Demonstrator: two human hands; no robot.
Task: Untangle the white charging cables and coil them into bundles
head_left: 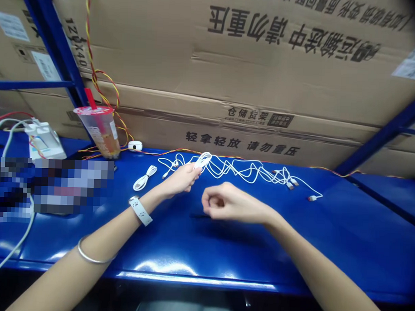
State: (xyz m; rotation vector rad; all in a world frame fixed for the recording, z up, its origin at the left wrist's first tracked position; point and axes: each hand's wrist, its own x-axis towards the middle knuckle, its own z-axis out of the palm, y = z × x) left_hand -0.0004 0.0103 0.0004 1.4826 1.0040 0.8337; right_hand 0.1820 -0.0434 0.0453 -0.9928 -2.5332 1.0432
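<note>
My left hand (182, 179) is closed round a white charging cable (203, 160) wound into a small coil, its loops sticking up past the fingers. Lower and to the right, my right hand (229, 202) is curled, thumb and fingertips pinched together. A thin black strip (199, 215) pokes out to the left from under those fingertips. Behind both hands lie several loose white cables (251, 170), tangled in a row with their plugs mostly to the right. One more white cable, a bundled coil (145, 178), rests to the left of my left hand.
On the blue shelf (177, 245), a lidded drink cup (98, 129) with a red straw stands back left. Beside it are a small white case (135, 145) and a white power strip (44, 138) with cords. A large cardboard box (156, 58) walls off the back between blue posts.
</note>
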